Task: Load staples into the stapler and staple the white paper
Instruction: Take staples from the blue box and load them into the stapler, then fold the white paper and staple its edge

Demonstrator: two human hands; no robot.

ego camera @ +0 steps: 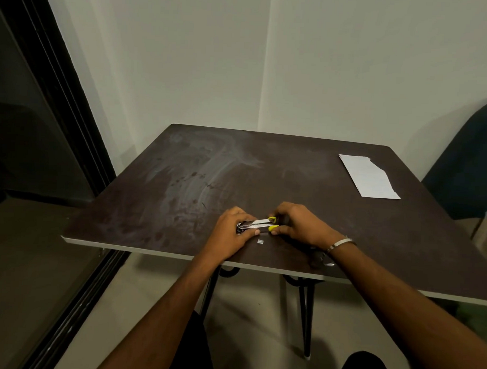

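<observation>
Stapler [259, 223]: shiny metal, yellow plastic. Table [265, 168]: matt, smeared.

I take the table [292, 169] as my landmark. Near its front edge, about midway across, the stapler [259, 223] lies between my 2 hands: my left hand [235, 229] at its left end, my right hand [299, 223] at its right. A small staple strip [260, 241] lies just in front of the stapler. The paper [369, 176] lies at the table's far right corner, well apart.

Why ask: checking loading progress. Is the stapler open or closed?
Open: the stapler shows two separated yellow-tipped parts between both hands.
</observation>
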